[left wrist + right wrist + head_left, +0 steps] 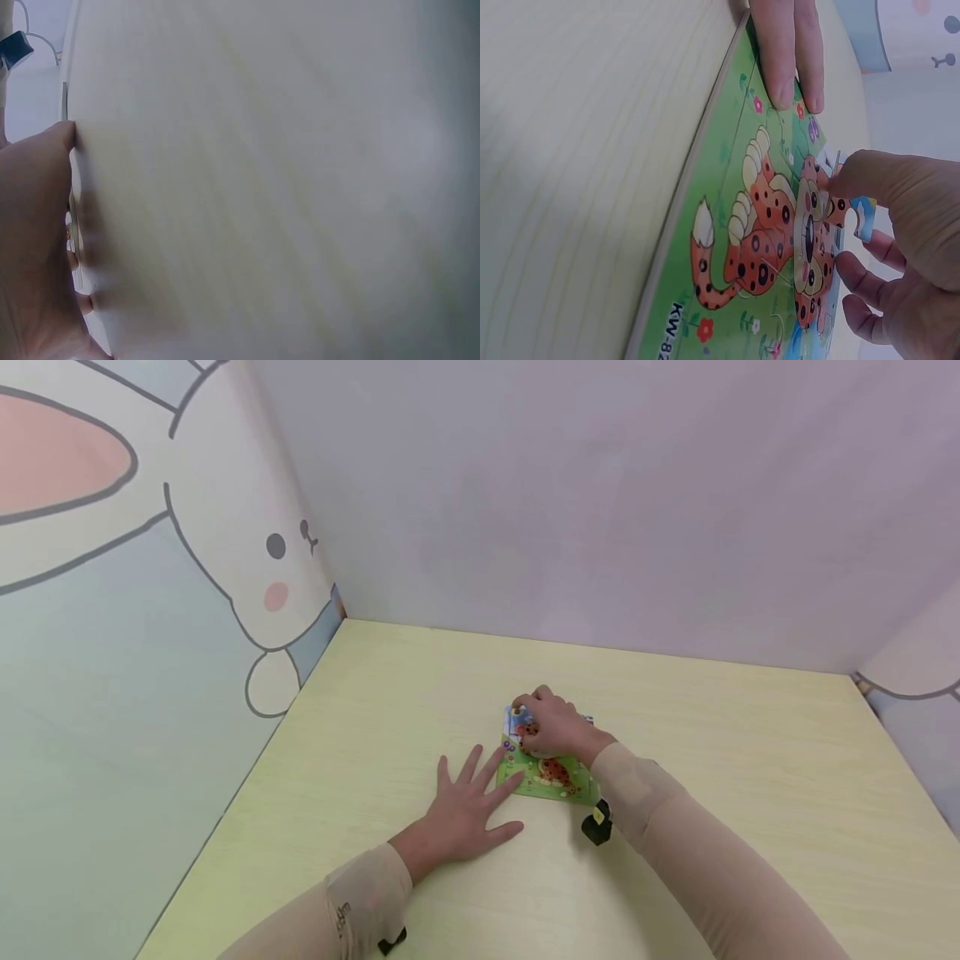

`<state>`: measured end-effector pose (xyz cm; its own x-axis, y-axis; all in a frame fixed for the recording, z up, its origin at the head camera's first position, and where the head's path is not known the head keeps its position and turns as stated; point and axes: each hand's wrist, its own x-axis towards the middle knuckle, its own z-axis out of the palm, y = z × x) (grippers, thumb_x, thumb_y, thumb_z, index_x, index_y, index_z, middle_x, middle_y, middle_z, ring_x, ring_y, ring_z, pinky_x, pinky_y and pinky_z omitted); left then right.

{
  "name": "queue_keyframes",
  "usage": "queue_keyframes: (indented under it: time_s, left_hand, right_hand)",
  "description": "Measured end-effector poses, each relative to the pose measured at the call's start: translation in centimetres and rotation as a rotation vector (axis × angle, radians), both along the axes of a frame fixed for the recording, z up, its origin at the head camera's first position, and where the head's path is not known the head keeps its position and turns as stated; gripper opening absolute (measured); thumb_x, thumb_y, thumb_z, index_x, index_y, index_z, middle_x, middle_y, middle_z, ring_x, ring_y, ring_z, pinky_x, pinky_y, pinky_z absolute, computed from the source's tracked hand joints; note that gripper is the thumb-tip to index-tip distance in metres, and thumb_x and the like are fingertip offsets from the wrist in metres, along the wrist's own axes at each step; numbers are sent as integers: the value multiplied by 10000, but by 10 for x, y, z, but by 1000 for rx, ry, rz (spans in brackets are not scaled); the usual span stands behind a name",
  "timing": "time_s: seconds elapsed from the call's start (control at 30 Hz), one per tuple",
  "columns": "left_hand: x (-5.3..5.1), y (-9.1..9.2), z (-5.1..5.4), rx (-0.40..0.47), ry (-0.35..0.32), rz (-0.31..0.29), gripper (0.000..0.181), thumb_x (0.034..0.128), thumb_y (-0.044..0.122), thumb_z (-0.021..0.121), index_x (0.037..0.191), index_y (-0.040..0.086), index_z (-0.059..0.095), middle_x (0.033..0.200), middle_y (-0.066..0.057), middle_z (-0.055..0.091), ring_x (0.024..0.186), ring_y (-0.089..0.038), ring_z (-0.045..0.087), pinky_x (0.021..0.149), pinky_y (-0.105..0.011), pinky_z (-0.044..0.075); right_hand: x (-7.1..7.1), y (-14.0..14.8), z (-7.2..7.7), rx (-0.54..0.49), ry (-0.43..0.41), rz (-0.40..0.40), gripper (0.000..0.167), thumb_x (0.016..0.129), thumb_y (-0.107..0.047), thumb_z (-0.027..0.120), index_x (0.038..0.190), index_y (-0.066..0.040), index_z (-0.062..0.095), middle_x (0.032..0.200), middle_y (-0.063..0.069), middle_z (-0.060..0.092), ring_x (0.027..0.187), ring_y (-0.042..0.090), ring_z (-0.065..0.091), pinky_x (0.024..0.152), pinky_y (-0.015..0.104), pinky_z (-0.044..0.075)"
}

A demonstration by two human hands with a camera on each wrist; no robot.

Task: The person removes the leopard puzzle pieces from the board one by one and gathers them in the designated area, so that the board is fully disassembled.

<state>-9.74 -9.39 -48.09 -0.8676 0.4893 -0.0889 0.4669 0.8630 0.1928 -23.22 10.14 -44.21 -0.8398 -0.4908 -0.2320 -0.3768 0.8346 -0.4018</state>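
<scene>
A small picture puzzle [543, 783] [727, 172] with a spotted orange animal on green ground lies flat on the table. My right hand [557, 727] [900, 217] is over its upper part, pinching a puzzle piece [863, 218] with blue and spotted orange on it, tilted up from the board in the right wrist view. My left hand [460, 814] [34, 247] lies palm down with fingers spread, its fingertips on the board's left edge. In the right wrist view, two left fingers [784, 52] press on the green corner.
The pale wooden table [390, 693] [247, 187] surrounds the board. Behind it rises a plain light wall cloth [585, 510], and at the left stands a panel with a rabbit drawing [225, 527].
</scene>
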Motion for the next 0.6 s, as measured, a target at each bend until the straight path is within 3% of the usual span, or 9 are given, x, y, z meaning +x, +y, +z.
queue_keyframes:
  time_s: [0.27, 0.6]
  left_hand:
    - [1, 0, -2, 7, 8, -4, 701, 1026, 665, 470, 1638, 344, 358, 1768, -75, 181, 1610, -450, 165, 1116, -841, 201]
    - [0, 0, -5, -4, 8, 6, 708, 1024, 673, 463, 1644, 355, 341, 1771, -66, 169, 1614, -444, 154, 1120, -841, 193]
  right_hand:
    - [3, 9, -3, -52, 67, 31, 429, 1043, -174, 622, 1466, -190, 555, 1333, 171, 575, 1078, 319, 618, 1056, 649, 444]
    - [1, 16, -5, -193, 14, -26, 356, 1077, -117, 494, 1414, -154, 602, 1216, 124, 652, 1028, 256, 614, 961, 495, 535]
